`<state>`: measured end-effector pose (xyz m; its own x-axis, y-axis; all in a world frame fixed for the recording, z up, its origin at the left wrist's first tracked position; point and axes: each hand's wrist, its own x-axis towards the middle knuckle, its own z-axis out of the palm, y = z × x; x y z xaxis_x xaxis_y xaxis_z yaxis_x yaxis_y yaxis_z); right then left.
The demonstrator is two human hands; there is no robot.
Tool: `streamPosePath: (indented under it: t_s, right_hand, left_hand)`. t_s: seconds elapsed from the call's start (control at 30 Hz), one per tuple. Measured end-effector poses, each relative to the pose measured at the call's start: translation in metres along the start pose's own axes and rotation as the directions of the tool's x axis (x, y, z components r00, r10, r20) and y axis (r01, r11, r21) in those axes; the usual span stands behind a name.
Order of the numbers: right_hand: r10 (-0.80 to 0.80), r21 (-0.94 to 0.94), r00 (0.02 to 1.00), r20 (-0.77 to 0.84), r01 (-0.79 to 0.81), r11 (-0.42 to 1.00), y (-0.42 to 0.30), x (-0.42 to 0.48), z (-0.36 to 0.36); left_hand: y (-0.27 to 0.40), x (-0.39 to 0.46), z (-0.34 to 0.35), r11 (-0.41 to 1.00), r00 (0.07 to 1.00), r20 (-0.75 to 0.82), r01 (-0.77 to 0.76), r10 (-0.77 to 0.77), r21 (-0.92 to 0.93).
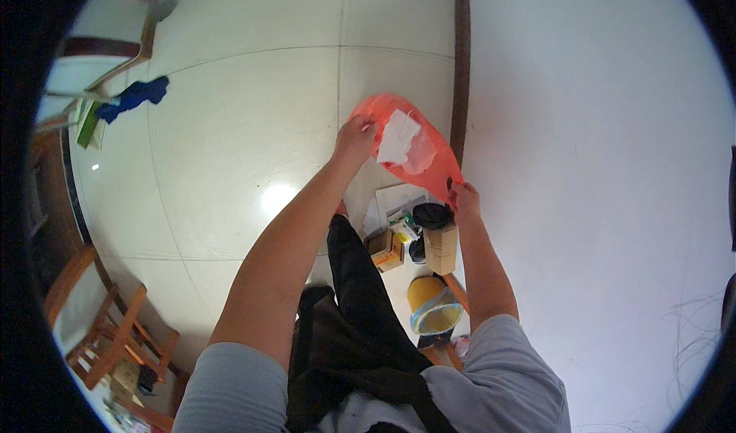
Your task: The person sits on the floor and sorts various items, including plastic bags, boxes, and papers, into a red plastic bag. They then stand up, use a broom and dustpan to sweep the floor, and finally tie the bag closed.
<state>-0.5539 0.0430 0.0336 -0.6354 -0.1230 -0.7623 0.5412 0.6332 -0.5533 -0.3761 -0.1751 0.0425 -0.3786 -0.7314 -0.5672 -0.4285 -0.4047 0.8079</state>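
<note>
Stretched between my two hands is a thin red plastic bag [397, 102], its mouth spread wide. My left hand [357, 137] pinches the bag's left edge. On the far right, beside the wall, my right hand [466, 199] grips the opposite edge, bunched near a small dark spot. A white crumpled paper [397, 137] shows at the bag's opening, and a paler piece beside it looks pink through or against the red film. Whether these pieces lie inside the bag or stick to it, I cannot tell.
Below my hands stand cardboard boxes [441, 249], an orange-printed carton [387, 254], a round black lid [431, 215] and papers. Nearer is a yellow bin [425, 295] with a clear liner. A wall [575, 174] rises at right. Wooden chairs [121, 341] and a blue cloth [138, 95] are left.
</note>
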Motion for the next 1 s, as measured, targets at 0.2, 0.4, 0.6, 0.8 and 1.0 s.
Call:
streamPosePath:
  t_s: [0.2, 0.4, 0.6, 0.8, 1.0]
  right_hand:
    - [0.154, 0.124, 0.98, -0.129, -0.138, 0.983, 0.014, 0.079, -0.028]
    - [0.001, 0.132, 0.956, -0.294, 0.039, 0.991, 0.036, 0.126, -0.03]
    - [-0.093, -0.026, 0.897, -0.433, 0.09, 0.996, 0.061, 0.143, -0.046]
    - [-0.127, -0.018, 0.926, -0.355, 0.129, 0.991, 0.003, 0.032, -0.013]
    - [-0.387, -0.145, 0.916, -0.107, 0.371, 0.917, -0.034, -0.062, 0.088]
  left_hand:
    - [-0.025, 0.017, 0.05, 0.983, 0.98, 0.137, -0.157, 0.144, 0.093]
    - [-0.073, -0.042, -0.025, 0.945, 0.94, 0.169, 0.262, -0.296, 0.198]
    - [-0.138, -0.1, -0.125, 0.89, 0.956, 0.025, 0.263, -0.293, 0.372]
    - [-0.13, -0.146, -0.237, 0.845, 0.909, -0.108, 0.414, -0.402, 0.339]
    - [-0.256, -0.214, -0.387, 0.914, 0.931, -0.31, 0.286, -0.193, 0.288]
